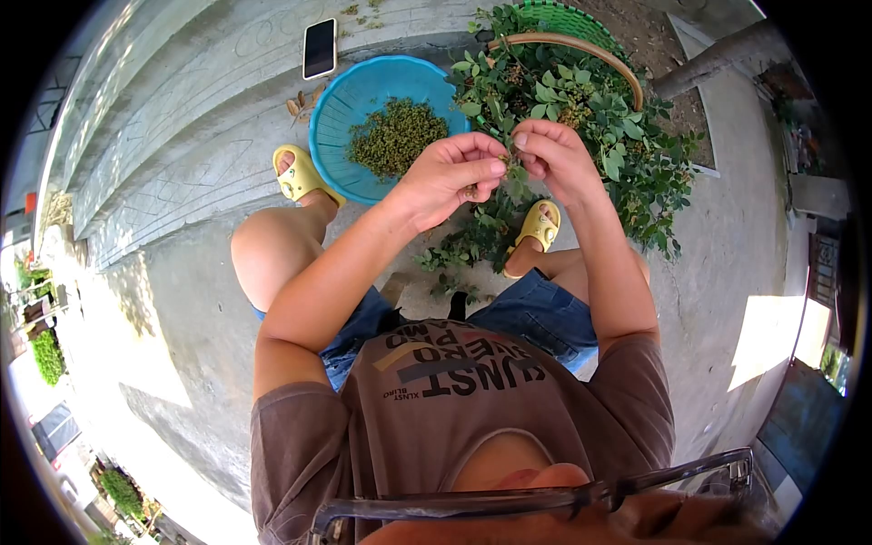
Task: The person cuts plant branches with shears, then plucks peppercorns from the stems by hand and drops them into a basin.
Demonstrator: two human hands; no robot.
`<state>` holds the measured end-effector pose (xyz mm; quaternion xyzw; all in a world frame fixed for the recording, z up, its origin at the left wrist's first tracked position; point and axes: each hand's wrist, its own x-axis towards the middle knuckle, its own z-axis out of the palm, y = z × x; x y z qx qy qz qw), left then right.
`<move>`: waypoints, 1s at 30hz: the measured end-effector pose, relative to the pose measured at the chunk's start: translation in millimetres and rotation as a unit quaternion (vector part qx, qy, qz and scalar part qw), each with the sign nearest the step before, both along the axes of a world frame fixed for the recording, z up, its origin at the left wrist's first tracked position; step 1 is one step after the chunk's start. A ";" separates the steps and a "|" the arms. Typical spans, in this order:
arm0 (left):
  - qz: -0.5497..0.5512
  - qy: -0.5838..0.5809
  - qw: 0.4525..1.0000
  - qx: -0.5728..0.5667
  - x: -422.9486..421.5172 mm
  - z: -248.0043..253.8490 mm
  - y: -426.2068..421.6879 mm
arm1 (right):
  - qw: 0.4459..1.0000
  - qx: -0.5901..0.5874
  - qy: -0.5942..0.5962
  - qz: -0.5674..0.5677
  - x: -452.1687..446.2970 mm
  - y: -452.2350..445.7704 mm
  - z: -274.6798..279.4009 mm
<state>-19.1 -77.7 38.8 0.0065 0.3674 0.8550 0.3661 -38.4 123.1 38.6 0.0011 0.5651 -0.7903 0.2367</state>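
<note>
My left hand [454, 177] is closed in a pinch, thumb against fingers, at a small leafy green sprig [516, 182]. Close beside it, my right hand [558, 162] pinches the top of the same sprig, the fingertips of both hands nearly touching. What lies right between the fingertips is partly hidden. Below and left of the hands, a blue plastic basin [338, 100] holds a heap of small green berries [397, 138]. Cut leafy branches [627, 136] with berry clusters are piled just beyond my right hand, under a curved basket handle [581, 42].
A green woven basket [572, 20] stands behind the branches. A phone [320, 49] lies on the concrete step [227, 73] left of the basin. My feet, in yellow sandals [298, 174], rest either side of the basin and fallen leafy stems [472, 250].
</note>
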 end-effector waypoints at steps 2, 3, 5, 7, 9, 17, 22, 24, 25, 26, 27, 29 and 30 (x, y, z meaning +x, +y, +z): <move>0.006 0.082 0.994 -0.075 -0.3 3.2 0.1 | 1.000 -0.014 -0.024 -0.002 -0.1 -0.6 -2.7; 0.007 0.082 0.994 -0.075 -0.1 4.7 0.7 | 0.999 -0.031 -0.041 0.000 0.0 -0.9 -4.3; 0.026 0.147 0.979 -0.136 0.3 6.8 2.0 | 0.997 -0.047 -0.058 0.003 0.1 -3.0 -3.3; 0.023 0.137 0.983 -0.124 0.1 6.9 1.8 | 0.997 -0.047 -0.066 -0.013 1.7 -6.2 1.1; 0.019 0.127 0.985 -0.111 -0.2 5.9 1.1 | 0.997 -0.048 -0.052 -0.003 1.5 -3.9 -5.1; 0.001 0.089 0.992 -0.084 -0.7 7.9 -0.9 | 0.998 0.039 0.033 -0.042 4.2 -7.6 -3.1; 0.009 0.105 0.989 -0.104 0.0 8.4 -1.0 | 1.000 -0.017 0.010 -0.005 2.5 -3.2 -4.3; 0.009 0.111 0.987 -0.115 -0.6 8.2 -1.0 | 0.999 -0.031 -0.021 -0.005 2.2 -2.9 -4.0; 0.008 0.131 0.983 -0.132 -1.5 8.0 -0.9 | 0.998 -0.045 -0.052 -0.005 1.8 -3.1 -3.6; 0.008 0.151 0.977 -0.149 -1.9 7.6 -0.8 | 0.998 -0.045 -0.052 -0.005 2.1 -3.4 -3.1; 0.008 0.151 0.977 -0.149 -2.0 6.7 -0.4 | 0.997 -0.045 -0.061 -0.008 2.4 -4.1 -2.5; 0.029 0.219 0.956 -0.193 -1.8 3.1 0.7 | 0.996 -0.045 -0.071 -0.010 2.8 -4.4 -2.6; 0.029 0.219 0.956 -0.193 -1.8 0.4 1.0 | 0.997 -0.041 -0.064 -0.010 2.7 -4.3 -3.4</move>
